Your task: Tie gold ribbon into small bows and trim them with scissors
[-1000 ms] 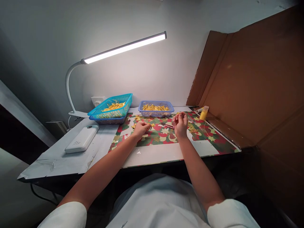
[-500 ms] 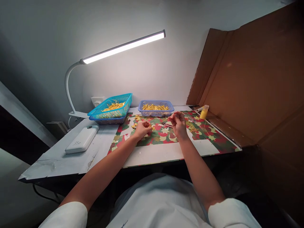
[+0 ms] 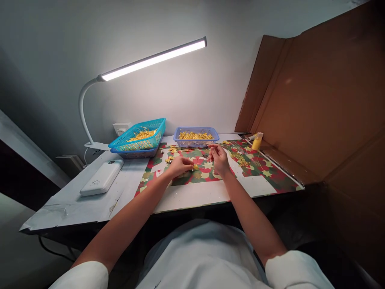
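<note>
My left hand (image 3: 179, 167) is low over the patterned sheet, its fingers pinched on a small yellow ribbon-like piece (image 3: 195, 166). To its right, my right hand (image 3: 220, 162) is raised a little, thumb and fingertips pressed together; whatever they grip is too small to make out. Just left of the right fingers lies a thin dark tool (image 3: 205, 156), partly hidden. More yellow pieces (image 3: 173, 149) lie behind the left hand. A tangle of thin yellow strands (image 3: 241, 159) rests to the right of my right hand.
Behind the hands stands a purple basket (image 3: 197, 141) of yellow pieces. A turquoise basket (image 3: 156, 138) is stacked on another at left. Also around: a white power bank (image 3: 102, 178), a lamp (image 3: 153, 60), a yellow bottle (image 3: 256, 142) and a cardboard wall (image 3: 313, 92) at right.
My right hand has come down and slightly left, with its fingers turned more toward the left hand. My left hand has shifted slightly, and the yellow piece at its fingertips shows more clearly.
</note>
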A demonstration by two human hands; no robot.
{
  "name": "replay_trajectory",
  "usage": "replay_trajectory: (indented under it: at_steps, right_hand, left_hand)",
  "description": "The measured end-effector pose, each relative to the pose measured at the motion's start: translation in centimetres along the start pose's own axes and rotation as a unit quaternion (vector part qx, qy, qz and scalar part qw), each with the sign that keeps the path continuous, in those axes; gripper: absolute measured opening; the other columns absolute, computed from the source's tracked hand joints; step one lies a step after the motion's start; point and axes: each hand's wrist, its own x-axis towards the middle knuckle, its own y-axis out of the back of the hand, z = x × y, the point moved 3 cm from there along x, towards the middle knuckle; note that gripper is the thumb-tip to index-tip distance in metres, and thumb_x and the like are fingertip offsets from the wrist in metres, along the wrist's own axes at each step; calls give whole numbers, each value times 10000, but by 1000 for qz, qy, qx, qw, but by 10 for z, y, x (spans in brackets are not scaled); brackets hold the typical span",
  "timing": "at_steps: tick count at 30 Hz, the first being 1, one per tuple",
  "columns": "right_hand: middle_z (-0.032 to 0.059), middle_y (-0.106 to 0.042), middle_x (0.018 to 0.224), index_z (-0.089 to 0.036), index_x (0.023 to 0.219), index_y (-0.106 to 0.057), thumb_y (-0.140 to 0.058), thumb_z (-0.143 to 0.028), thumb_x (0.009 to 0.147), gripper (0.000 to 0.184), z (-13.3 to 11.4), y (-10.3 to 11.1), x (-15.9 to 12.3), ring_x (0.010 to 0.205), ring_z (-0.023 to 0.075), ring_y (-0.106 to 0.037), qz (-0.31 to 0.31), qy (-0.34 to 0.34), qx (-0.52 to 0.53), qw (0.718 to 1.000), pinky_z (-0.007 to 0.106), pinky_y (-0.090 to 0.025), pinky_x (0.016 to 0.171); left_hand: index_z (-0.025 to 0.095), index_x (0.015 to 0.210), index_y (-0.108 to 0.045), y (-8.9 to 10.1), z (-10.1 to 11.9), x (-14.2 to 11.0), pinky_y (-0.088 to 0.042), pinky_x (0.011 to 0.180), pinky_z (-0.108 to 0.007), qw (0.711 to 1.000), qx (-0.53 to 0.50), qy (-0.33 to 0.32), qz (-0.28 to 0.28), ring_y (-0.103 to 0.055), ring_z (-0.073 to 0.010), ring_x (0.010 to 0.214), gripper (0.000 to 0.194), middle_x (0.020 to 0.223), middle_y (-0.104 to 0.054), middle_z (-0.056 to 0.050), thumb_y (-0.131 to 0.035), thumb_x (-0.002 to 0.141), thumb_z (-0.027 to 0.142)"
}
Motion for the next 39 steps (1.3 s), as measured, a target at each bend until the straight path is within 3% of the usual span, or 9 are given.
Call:
replay_trajectory:
  at_steps: [5, 10, 16, 20, 25, 29, 39]
  right_hand:
    - [-61, -573, 642, -212, 963, -542, -583, -369, 773, 250, 8, -9, -4, 580, 93, -557, -78, -66, -21, 995, 239, -483, 602]
    - [-27, -627, 642, -198, 758, -533, -547, -234, 771, 40, 23, -21, -19, 630, 121, -616, -181, -126, -120, 968, 246, -490, 622]
    - [-19, -639, 620, -186, 712, -559, -501, -118, 768, 105, 34, -23, -25, 625, 122, -619, -172, -155, -235, 944, 230, -467, 607]
    - [-19, -650, 625, -180, 728, -579, -525, -127, 776, 89, 36, -22, -24, 603, 112, -603, -167, -147, -253, 942, 213, -437, 579]
    - [-22, -594, 596, -171, 679, -594, -545, -143, 767, 104, 29, -23, -23, 561, 107, -534, -169, -99, -331, 923, 217, -372, 542]
    - [0, -607, 627, -169, 626, -601, -567, -112, 721, 116, 22, -25, -24, 601, 121, -517, -174, -58, -405, 896, 236, -357, 569]
    - [10, -607, 617, -179, 577, -567, -567, -109, 691, 134, 20, -25, -25, 595, 132, -513, -166, -68, -433, 883, 246, -344, 555]
  left_hand:
    - [154, 783, -752, 5, 1, 1, -505, 598, -254, 998, -18, -28, -45, -660, -180, 675, 273, 786, -749, -62, -767, 514, 192]
    - [160, 712, -719, 9, 0, 1, -455, 533, -216, 994, 20, -69, -83, -627, -147, 609, 189, 683, -709, -31, -765, 540, 223]
    - [165, 723, -737, 10, -9, 1, -377, 444, -200, 990, 65, -72, -103, -555, -118, 499, 195, 599, -672, -13, -742, 595, 313]
    - [170, 679, -738, 11, -5, 0, -358, 428, -201, 992, 69, -75, -76, -537, -116, 474, 139, 561, -663, -12, -726, 589, 276]
    - [171, 660, -740, 11, -2, 0, -395, 475, -207, 994, 61, -84, -35, -560, -123, 514, 116, 596, -688, -23, -698, 586, 251]
    - [167, 682, -733, 10, -7, 2, -411, 495, -210, 995, 51, -82, -35, -580, -130, 544, 151, 631, -699, -26, -688, 589, 277]
    - [181, 655, -716, 11, -5, 1, -375, 457, -203, 987, 97, -116, -57, -544, -117, 482, 114, 544, -650, -6, -690, 634, 290]
